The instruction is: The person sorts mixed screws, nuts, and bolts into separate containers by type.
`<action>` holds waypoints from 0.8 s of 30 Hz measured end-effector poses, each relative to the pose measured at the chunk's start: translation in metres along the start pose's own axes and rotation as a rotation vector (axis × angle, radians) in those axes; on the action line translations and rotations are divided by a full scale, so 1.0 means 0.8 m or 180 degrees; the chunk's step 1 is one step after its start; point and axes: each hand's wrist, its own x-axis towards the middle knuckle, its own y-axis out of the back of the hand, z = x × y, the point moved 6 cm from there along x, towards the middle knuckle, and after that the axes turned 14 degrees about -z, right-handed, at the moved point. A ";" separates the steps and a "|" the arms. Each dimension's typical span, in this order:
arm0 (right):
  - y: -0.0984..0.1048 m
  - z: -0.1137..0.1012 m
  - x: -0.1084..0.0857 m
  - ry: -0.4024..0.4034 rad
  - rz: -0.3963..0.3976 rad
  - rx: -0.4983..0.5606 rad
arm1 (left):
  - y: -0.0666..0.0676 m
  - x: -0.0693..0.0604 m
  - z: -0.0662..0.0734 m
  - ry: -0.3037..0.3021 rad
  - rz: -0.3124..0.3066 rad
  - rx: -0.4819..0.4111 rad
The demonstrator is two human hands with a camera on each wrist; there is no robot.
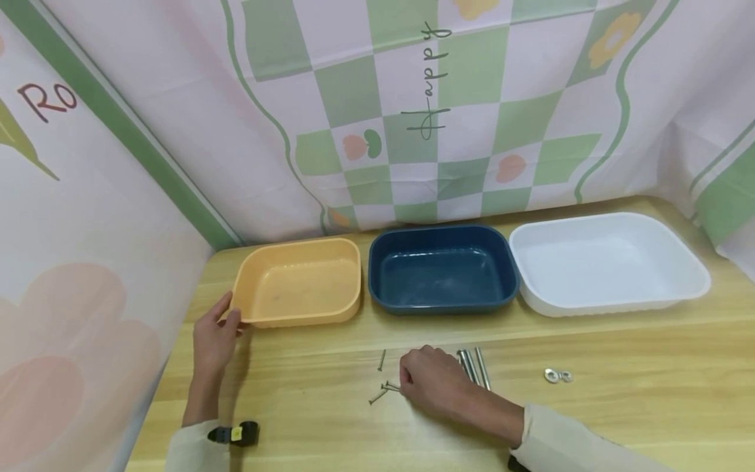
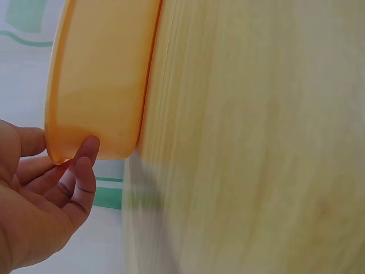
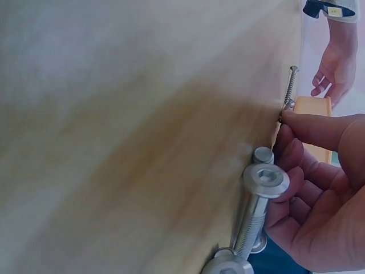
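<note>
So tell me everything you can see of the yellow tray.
The yellow tray is shallow, open-topped and plastic-looking, with rounded corners and a thin rim. It stands upright on the table, left of the blue tray, a narrow gap between them. The left hand holds its near left corner.

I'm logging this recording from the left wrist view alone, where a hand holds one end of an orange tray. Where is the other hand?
Observer: The right hand is down at the small screws, its thumb and forefinger right beside them; I can't be sure whether one is pinched.
Reviewer: Are there any more trays?
Observer: Yes, two more stand to the right of the orange tray: a dark blue tray, then a white tray.
Reviewer: Does anything lie in front of the white one?
Observer: Small ring-shaped metal pieces, like washers, lie on the table there, on the side nearer the person.
</note>
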 end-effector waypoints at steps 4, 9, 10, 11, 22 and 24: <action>-0.002 -0.002 0.000 -0.0015 0.0026 -0.0100 | 0.000 0.001 -0.001 -0.0002 0.0000 0.0004; -0.004 -0.005 0.000 0.0023 0.0082 -0.0302 | 0.000 0.001 -0.002 0.0015 -0.0017 -0.0018; -0.004 -0.006 0.000 0.0034 0.0094 -0.0316 | 0.000 0.001 -0.002 0.0021 -0.0023 -0.0022; -0.004 -0.006 0.000 0.0047 0.0104 -0.0328 | 0.000 0.001 -0.003 0.0024 -0.0027 -0.0022; -0.001 -0.007 -0.003 0.0078 0.0100 -0.0321 | 0.000 0.001 -0.003 0.0012 -0.0053 -0.0030; -0.001 -0.007 -0.003 0.0063 0.0084 -0.0304 | 0.000 0.001 -0.003 0.0003 -0.0049 -0.0022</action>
